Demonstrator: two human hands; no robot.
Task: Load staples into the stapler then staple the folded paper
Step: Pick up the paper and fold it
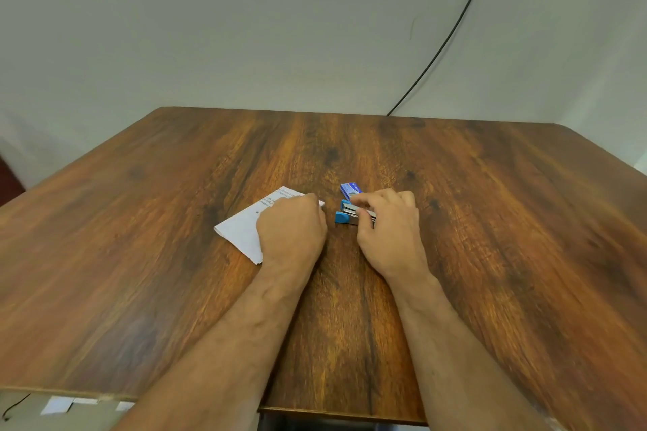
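Observation:
A folded white paper with printed text lies on the wooden table, left of centre. My left hand rests on its right part with fingers curled, knuckles up. A small blue and metal stapler lies just right of the paper. My right hand grips the stapler's right end between thumb and fingers. A small blue staple box sits right behind the stapler, partly hidden by my right fingers.
A black cable runs down the pale wall to the table's far edge. Paper scraps lie on the floor below the near left table edge. Bare wood surrounds the items on all sides.

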